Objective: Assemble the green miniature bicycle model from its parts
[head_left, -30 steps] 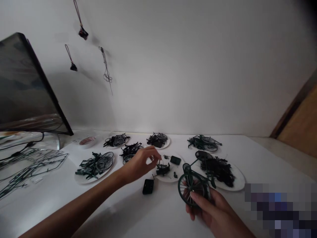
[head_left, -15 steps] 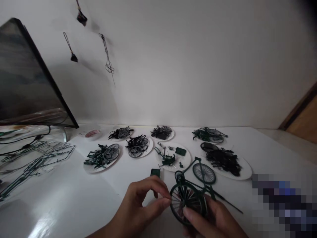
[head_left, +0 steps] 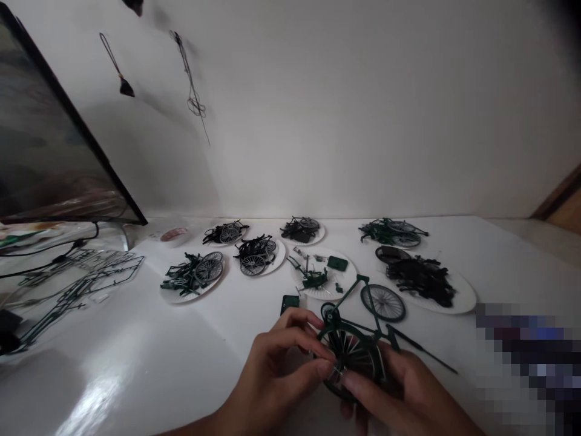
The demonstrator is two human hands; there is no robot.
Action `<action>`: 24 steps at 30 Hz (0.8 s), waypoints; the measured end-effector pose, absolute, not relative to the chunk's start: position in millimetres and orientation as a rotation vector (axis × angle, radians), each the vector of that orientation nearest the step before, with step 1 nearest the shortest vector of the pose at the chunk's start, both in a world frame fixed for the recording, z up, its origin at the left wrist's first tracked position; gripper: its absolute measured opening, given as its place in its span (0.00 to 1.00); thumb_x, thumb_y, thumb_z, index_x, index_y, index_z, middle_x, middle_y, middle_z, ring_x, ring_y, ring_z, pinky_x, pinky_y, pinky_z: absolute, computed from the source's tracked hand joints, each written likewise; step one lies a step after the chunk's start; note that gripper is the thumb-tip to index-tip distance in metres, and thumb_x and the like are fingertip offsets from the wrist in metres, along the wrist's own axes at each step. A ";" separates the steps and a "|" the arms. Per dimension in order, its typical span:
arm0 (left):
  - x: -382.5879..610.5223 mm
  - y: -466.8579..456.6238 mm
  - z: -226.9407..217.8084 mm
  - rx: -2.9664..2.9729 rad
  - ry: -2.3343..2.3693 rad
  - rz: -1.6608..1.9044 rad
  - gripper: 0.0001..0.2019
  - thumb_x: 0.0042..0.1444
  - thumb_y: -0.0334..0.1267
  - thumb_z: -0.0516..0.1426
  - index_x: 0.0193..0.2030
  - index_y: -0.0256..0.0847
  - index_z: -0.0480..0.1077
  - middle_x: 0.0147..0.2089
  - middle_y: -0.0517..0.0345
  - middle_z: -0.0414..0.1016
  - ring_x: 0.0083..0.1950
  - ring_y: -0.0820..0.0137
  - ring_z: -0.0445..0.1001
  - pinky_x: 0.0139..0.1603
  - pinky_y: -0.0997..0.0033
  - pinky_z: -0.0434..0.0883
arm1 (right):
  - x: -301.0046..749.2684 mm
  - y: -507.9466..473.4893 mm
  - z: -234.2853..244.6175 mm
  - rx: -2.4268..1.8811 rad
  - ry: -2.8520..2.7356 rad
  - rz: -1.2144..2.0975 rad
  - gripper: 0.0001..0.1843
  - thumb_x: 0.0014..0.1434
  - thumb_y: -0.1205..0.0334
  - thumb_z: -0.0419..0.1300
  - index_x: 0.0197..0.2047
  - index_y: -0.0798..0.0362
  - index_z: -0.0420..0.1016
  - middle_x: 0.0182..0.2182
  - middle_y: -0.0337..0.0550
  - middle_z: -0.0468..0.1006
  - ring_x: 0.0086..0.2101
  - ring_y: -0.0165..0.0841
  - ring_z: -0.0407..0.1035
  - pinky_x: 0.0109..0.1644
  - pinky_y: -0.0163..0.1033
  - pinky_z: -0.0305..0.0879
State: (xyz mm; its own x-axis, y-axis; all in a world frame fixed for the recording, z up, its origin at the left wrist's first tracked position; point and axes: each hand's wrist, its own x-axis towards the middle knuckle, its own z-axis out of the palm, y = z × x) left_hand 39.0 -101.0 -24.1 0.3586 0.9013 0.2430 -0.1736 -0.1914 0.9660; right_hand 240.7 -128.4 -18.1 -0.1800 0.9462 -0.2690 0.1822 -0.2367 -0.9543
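Note:
A small dark green model bicycle (head_left: 373, 310) with a spoked rear wheel fitted under its fender is tilted up in front of me. My right hand (head_left: 399, 387) grips it from the right, thumb against the wheel near the hub and fingers behind. My left hand (head_left: 284, 363) reaches in from the left, thumb and forefinger pinched together at the wheel's hub; whatever is between them is too small to make out. Just beyond the bicycle frame lies a loose spoked wheel (head_left: 384, 303). A small green tray-like part (head_left: 289, 303) rests behind my left hand.
A paper plate (head_left: 302, 289) with green bicycle parts is behind my hands. Several other plates carry piles of dark parts (head_left: 422, 281). A thin dark rod (head_left: 424, 349) lies right. At left are green part frames (head_left: 86, 290) and a monitor (head_left: 49, 133).
My left hand's fingertips have moved right, from the wheel's rim to its hub. My right hand still holds the bicycle. The whole view has tilted slightly downward.

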 end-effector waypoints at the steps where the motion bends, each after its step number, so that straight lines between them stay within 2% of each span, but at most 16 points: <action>1: 39.5 -100.9 -24.1 1.421 0.712 1.129 0.07 0.58 0.44 0.68 0.35 0.43 0.81 0.51 0.49 0.73 0.61 0.56 0.70 0.63 0.48 0.72 | 240.2 -128.6 -17.4 -1.406 -1.363 1.478 0.16 0.59 0.45 0.64 0.36 0.50 0.78 0.26 0.41 0.80 0.29 0.34 0.74 0.36 0.39 0.70; 6: 41.4 -101.6 -20.9 1.430 0.765 1.129 0.12 0.56 0.49 0.68 0.33 0.42 0.80 0.52 0.48 0.72 0.61 0.54 0.71 0.61 0.47 0.73 | 236.5 -128.7 -12.2 -1.375 -1.373 1.514 0.16 0.58 0.46 0.64 0.32 0.51 0.76 0.25 0.40 0.79 0.26 0.33 0.72 0.32 0.37 0.69; 11: 39.1 -103.6 -16.5 1.391 0.751 1.107 0.07 0.58 0.42 0.68 0.34 0.41 0.81 0.52 0.49 0.71 0.62 0.54 0.70 0.64 0.48 0.71 | 234.3 -128.2 -8.3 -1.354 -1.348 1.570 0.15 0.57 0.48 0.66 0.36 0.53 0.76 0.24 0.39 0.77 0.25 0.30 0.70 0.30 0.35 0.68; 15: 36.4 -104.4 -18.8 1.385 0.733 1.098 0.03 0.58 0.38 0.68 0.37 0.42 0.81 0.54 0.50 0.70 0.62 0.56 0.69 0.66 0.48 0.68 | 234.5 -129.8 -7.3 -1.354 -1.385 1.537 0.13 0.59 0.50 0.64 0.34 0.52 0.75 0.24 0.38 0.76 0.25 0.30 0.69 0.31 0.35 0.67; 24: 35.9 -104.0 -21.7 1.427 0.717 1.101 0.02 0.60 0.36 0.66 0.39 0.41 0.80 0.53 0.50 0.69 0.57 0.61 0.73 0.60 0.52 0.73 | 239.3 -133.0 -10.2 -1.358 -1.447 1.545 0.14 0.61 0.49 0.63 0.36 0.52 0.76 0.25 0.39 0.77 0.25 0.31 0.70 0.31 0.35 0.67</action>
